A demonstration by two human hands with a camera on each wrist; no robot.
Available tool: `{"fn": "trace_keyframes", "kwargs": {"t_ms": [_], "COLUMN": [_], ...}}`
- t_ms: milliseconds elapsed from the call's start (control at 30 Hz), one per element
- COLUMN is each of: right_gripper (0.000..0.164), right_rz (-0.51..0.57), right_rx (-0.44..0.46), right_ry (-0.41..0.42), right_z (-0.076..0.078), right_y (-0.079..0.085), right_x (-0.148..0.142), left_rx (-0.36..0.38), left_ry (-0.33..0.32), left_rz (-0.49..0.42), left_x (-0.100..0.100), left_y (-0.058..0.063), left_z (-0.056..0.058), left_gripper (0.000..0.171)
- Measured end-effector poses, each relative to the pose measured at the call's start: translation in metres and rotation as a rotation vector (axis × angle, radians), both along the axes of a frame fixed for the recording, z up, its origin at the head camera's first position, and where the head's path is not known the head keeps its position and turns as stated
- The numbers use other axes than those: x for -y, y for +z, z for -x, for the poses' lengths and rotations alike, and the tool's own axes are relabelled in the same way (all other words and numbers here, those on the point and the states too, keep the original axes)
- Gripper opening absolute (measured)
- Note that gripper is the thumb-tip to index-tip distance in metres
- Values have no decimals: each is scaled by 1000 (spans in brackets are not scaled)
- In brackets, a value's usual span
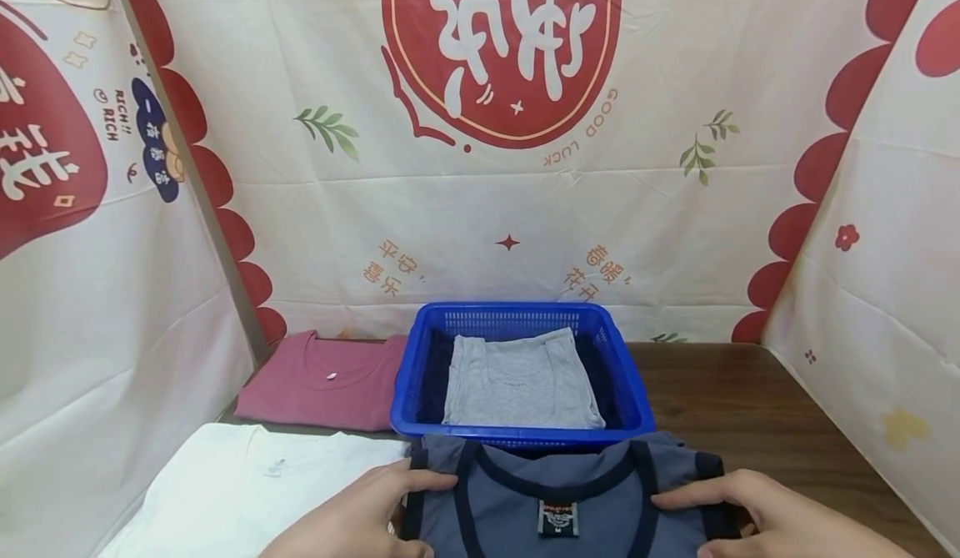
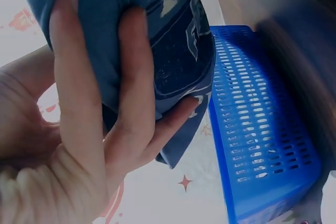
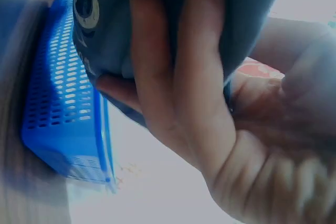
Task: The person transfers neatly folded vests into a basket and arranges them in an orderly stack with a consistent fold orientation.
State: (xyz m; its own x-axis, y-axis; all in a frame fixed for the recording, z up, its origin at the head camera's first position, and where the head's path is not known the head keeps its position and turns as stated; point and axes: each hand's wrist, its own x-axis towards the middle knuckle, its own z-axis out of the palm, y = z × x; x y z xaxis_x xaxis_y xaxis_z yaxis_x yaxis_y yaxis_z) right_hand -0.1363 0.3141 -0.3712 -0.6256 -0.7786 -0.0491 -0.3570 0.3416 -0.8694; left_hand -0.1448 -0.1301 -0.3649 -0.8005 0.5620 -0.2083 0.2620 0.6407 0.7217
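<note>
A wooden table is occupied by garments and, towards its far side, by a blue basket, in which a folded grey garment is laid on dark cloth. Just in front of the basket, a folded blue-grey shirt is held up; whether the near rim is touched cannot be told. If the shirt were moved forward too low, that rim could be snagged by its underside and the folds could be pushed open. Its two sides are gripped by the left hand and the right hand, with fingers pressed on the upper face and others spread against the printed underside. Since the middle is left unsupported, sagging seems possible there; were one side pinched less deeply, a layer could be let slip and the neck label pulled off centre.
</note>
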Motion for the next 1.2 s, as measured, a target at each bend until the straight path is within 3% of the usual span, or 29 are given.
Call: {"fn": "trace_keyframes", "kwargs": {"t_ms": [200, 300, 433, 533, 667, 833, 1000, 1200], "right_gripper": [40, 38, 37, 37, 34, 29, 26, 26], "right_rz": [6, 23, 90, 72, -42, -66, -10, 41], "right_rx": [-55, -71, 105, 146, -40, -262, -281, -268], "right_ry": [-53, -71, -132, -227, -347, -457, -575, -655], "right_z": [1, 3, 8, 12, 21, 33, 46, 62], "right_y": [5, 8, 14, 19, 25, 29, 32, 30], "right_x": [-4, -3, 0, 3, 6, 12, 21, 25], "left_rx": [-48, -75, -86, -123, -147, -132, -187, -143], "left_ry": [5, 5, 24, 65, 110, 110, 175, 302], "left_rz": [-36, -97, -188, -222, -315, -471, -476, -436], "left_x": [2, 6, 9, 8, 5, 3, 2, -2], "left_y": [3, 4, 7, 9, 10, 9, 10, 10], "left_z": [1, 5, 12, 20, 35, 58, 76, 95], "left_gripper": [58, 60, 61, 62, 63, 61, 52, 44]}}
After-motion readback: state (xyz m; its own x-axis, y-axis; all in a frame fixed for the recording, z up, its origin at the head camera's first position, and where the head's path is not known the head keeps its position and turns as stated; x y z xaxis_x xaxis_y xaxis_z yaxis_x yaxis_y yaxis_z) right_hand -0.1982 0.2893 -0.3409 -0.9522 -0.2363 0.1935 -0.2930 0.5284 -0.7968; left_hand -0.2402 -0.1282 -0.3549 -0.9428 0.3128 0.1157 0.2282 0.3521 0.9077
